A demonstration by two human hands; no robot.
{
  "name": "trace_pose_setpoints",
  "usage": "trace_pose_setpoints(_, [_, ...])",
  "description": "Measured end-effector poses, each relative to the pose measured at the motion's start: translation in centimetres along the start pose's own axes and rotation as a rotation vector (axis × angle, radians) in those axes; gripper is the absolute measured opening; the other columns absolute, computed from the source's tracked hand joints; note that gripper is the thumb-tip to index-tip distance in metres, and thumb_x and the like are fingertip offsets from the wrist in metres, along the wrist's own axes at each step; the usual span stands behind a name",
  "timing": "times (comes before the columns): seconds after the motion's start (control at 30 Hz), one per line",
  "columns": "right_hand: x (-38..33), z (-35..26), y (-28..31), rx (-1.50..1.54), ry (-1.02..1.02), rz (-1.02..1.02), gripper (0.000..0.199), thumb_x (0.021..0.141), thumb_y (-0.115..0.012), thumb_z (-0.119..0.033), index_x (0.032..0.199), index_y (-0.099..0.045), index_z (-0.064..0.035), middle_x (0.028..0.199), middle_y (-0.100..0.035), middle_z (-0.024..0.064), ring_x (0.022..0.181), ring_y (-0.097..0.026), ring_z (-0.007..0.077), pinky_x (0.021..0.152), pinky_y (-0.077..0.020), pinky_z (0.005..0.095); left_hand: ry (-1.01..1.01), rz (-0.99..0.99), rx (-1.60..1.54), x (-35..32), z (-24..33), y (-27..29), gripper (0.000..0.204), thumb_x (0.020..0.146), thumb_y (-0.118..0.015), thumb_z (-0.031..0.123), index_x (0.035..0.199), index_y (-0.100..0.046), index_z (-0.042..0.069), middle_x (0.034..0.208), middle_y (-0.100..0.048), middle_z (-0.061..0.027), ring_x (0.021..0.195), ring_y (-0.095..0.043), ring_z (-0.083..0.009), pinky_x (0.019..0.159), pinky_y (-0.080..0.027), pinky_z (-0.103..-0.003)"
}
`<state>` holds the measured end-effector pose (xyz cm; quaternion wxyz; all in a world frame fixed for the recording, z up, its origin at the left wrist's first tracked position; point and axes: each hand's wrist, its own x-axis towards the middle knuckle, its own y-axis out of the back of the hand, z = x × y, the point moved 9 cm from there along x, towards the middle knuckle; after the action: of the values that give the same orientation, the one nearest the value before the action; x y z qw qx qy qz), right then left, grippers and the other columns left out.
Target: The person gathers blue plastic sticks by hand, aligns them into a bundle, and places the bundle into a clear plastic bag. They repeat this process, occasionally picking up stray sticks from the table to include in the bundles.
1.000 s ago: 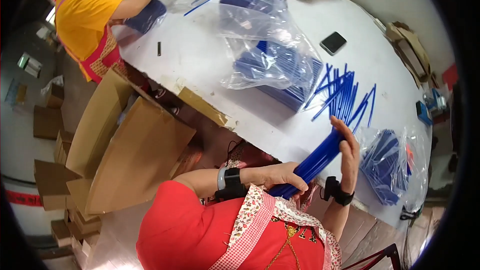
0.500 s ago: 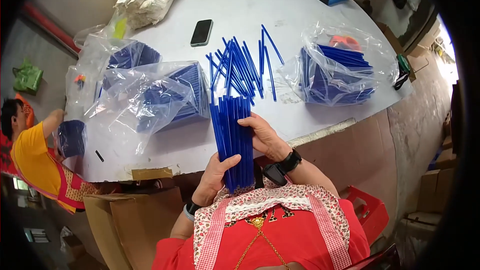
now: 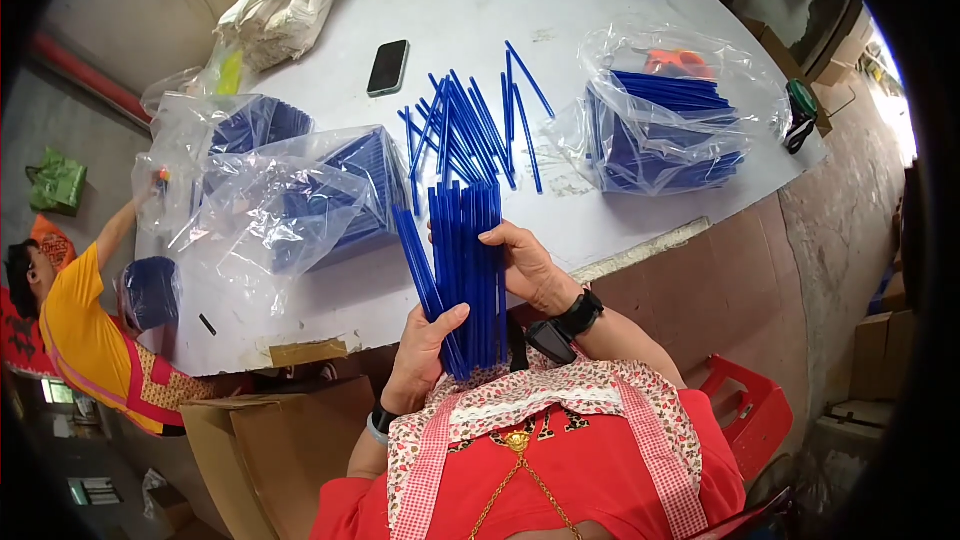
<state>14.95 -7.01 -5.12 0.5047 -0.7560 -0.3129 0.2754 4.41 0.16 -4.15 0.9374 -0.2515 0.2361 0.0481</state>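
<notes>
Both hands hold a bundle of long thin blue plastic tubes (image 3: 465,270) upright before my chest, at the table's near edge. My left hand (image 3: 422,350) is closed round the bundle's lower left, thumb across the front. Higher up on the right side, my right hand (image 3: 530,262) grips it with the thumb in front; most of its fingers are behind the tubes. A few tubes at the left lean away from the others, leaving a narrow gap at the top. Just beyond the bundle, a heap of loose blue tubes (image 3: 468,125) lies crisscrossed on the white table (image 3: 330,40).
Clear bags of blue tubes stand at the left (image 3: 345,190) and right (image 3: 660,135); orange-handled scissors (image 3: 680,63) show by the right one. A phone (image 3: 388,68) lies beyond the heap. A cardboard box (image 3: 285,440) stands below the table edge. A co-worker in yellow (image 3: 85,325) reaches in from the left.
Several tubes on the bundle's left have tilted outward, apart from the rest. Both hands keep their grip. The co-worker's arm has stretched further over the table. My view has shifted slightly.
</notes>
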Motion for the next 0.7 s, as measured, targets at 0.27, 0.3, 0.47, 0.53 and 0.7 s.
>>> trace_pose_setpoints(0.27, [-0.4,-0.4,-0.9,-0.045,0.019,-0.012,0.064,0.077,-0.054,-0.012,0.137,-0.038,0.0052,0.134,-0.049,0.0203,0.124,-0.050,0.0287,0.106,-0.0393,0.0425,-0.008,-0.013,-0.017,-0.2,0.2,-0.4,0.031,0.087,-0.066,0.011,0.116,-0.057,0.001,0.103,-0.066,-0.0082,0.088,-0.065,-0.0151,0.080,-0.054,-0.031])
trace_pose_setpoints(0.3, [-0.4,-0.3,-0.9,-0.029,0.017,-0.014,0.063,0.078,-0.053,-0.012,0.136,-0.039,0.0054,0.134,-0.050,0.0201,0.122,-0.051,0.0287,0.105,-0.0401,0.0425,-0.007,-0.013,-0.021,-0.3,0.2,-0.4,0.030,0.088,-0.065,0.011,0.116,-0.057,0.001,0.103,-0.066,-0.0081,0.088,-0.065,-0.0151,0.080,-0.054,-0.031])
trace_pose_setpoints(0.47, [-0.3,-0.1,-0.1,0.016,0.007,0.055,0.056,0.081,-0.053,-0.016,0.132,-0.044,0.0061,0.128,-0.055,0.0186,0.115,-0.057,0.0283,0.101,-0.0445,0.0420,-0.014,0.004,-0.063,0.1,-0.1,0.3,0.027,0.090,-0.061,0.010,0.116,-0.057,0.001,0.103,-0.066,-0.0073,0.089,-0.065,-0.0149,0.080,-0.054,-0.030])
trace_pose_setpoints(0.53, [-0.3,-0.1,0.6,0.024,0.007,0.092,0.054,0.083,-0.053,-0.018,0.131,-0.045,0.0064,0.125,-0.057,0.0180,0.112,-0.058,0.0282,0.099,-0.0458,0.0418,-0.011,0.014,-0.065,0.1,0.0,0.4,0.027,0.091,-0.061,0.010,0.116,-0.057,0.001,0.104,-0.066,-0.0071,0.089,-0.065,-0.0150,0.081,-0.053,-0.030])
trace_pose_setpoints(0.7, [0.0,0.6,1.7,0.132,-0.052,0.105,0.047,0.090,-0.050,-0.026,0.128,-0.050,0.0011,0.118,-0.061,0.0162,0.102,-0.062,0.0273,0.094,-0.0489,0.0417,0.017,0.042,-0.078,0.2,0.0,1.0,0.027,0.091,-0.059,0.011,0.116,-0.057,0.002,0.104,-0.066,-0.0068,0.091,-0.064,-0.0154,0.082,-0.052,-0.030])
